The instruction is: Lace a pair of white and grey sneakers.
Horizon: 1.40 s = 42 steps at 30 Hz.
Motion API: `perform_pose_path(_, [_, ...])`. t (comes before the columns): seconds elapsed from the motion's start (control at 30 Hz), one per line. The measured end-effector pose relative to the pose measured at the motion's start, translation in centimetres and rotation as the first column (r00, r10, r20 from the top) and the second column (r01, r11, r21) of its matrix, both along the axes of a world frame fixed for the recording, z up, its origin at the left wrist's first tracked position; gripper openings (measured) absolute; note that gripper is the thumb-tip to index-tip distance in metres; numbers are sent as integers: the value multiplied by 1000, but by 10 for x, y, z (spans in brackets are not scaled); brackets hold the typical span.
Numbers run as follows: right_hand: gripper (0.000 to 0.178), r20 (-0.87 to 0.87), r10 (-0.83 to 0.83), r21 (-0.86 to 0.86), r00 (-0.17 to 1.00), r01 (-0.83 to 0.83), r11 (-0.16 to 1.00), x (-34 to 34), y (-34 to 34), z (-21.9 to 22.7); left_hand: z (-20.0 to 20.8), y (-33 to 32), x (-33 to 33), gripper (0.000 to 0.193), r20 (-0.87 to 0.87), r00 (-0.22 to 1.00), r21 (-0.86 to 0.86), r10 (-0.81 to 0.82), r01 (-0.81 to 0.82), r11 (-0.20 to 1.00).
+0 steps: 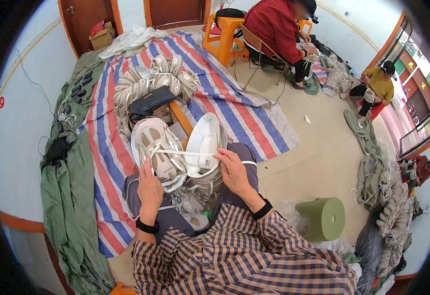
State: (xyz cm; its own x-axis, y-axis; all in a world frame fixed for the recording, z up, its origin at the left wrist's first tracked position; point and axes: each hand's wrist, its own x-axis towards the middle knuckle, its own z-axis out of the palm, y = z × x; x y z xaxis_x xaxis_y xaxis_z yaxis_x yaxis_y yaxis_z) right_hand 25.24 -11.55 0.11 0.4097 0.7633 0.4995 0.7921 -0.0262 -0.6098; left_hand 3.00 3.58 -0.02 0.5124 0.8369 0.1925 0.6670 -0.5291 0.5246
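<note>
Checked shirt (254, 250) cloth filled the lower part of the head view, with 2 black wristbands (262, 209) beyond its sleeves. The person's right hand (233, 173) pinched a white lace (190, 153) between thumb and fingertips. That lace stretched leftward to a beige-and-white shoe (158, 147), which sat ahead of the lap, just left of an open shoe (204, 140) with a pale lining. The left hand (150, 191) had its fingers against the near left side of the laced shoe; whether they also gripped a lace could not be told.

Farther off, a black pouch (151, 102) lay by a heap of similar shoes (161, 78) on a red, white and blue striped sheet (261, 132). Green cloth (70, 216) ran along the left wall. To the right, a green roll (318, 220) stood near clear plastic on the floor (293, 179). Near the top, 1 co-worker in red (274, 32) handled pale material; another in yellow (380, 82) sat by the doorway.
</note>
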Motion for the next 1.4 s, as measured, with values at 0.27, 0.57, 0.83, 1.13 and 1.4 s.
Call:
perform_pose_path(0.27, [39,192,-30,-37,981,38,999,-9,-1,-8,-3,-5,6,62,19,997,-90,78,-76,993])
perform_pose_path(0.57, [41,163,-52,-57,985,62,996,-12,0,-4,-4,-6,2,61,24,997,-34,74,-73,997])
perform_pose_path(0.83, [39,181,-40,-28,983,46,999,-9,-1,-8,-13,-5,3,64,16,996,-35,82,-82,996])
perform_pose_path(1.13, [39,188,-39,-32,981,46,998,-9,-2,-7,-7,-9,4,64,33,997,-31,72,-71,997])
perform_pose_path(1.4, [38,200,-33,-62,979,47,997,-10,-2,-5,-7,-9,3,65,54,997,-16,55,-54,998])
